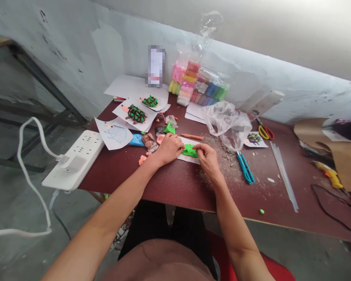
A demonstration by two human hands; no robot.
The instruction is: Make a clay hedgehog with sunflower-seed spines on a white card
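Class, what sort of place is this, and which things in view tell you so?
Probably a makeshift craft corner: packs of what looks like coloured clay stand by the wall, hedgehog-like pictures lie on the table, and a glue gun lies at the right.

Between the forearms (pixel 120 212) the table (pixel 178 183) gives passage; rightward, the cutter (pixel 245 168) and plastic bag (pixel 226 123) obstruct.

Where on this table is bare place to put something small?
Bare table shows between the forearms, along the near edge, and between the clear sticks and the glue gun. Crowded: beyond the left hand, clay and drawings; beyond the right hand, a plastic bag.
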